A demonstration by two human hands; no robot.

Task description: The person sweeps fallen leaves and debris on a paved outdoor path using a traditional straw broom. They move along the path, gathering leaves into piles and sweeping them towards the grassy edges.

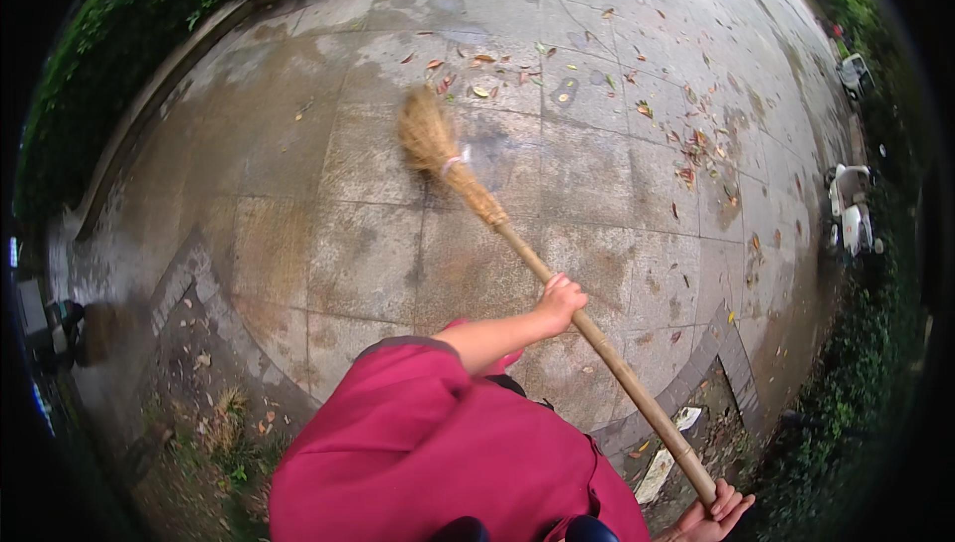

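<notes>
A straw broom (427, 132) with a long bamboo handle (634, 389) runs diagonally across the view, its bristle head at the upper left of centre over the wet paving (365, 244). My left hand (562, 305) grips the handle partway along. Down at the lower right, my right hand (718, 516) holds the handle near its end, with some fingers stretched out. Fallen leaves (481, 91) lie just beyond and to the right of the bristles. More leaves (694, 150) are scattered and bunched farther right.
A low wall (160, 83) with a hedge (112, 57) borders the left. Parked scooters (850, 210) and shrubs (835, 363) line the right. Near me are soil patches with grass (227, 423) and a pale slab (656, 475). A dark vehicle-like object (56, 326) stands at far left.
</notes>
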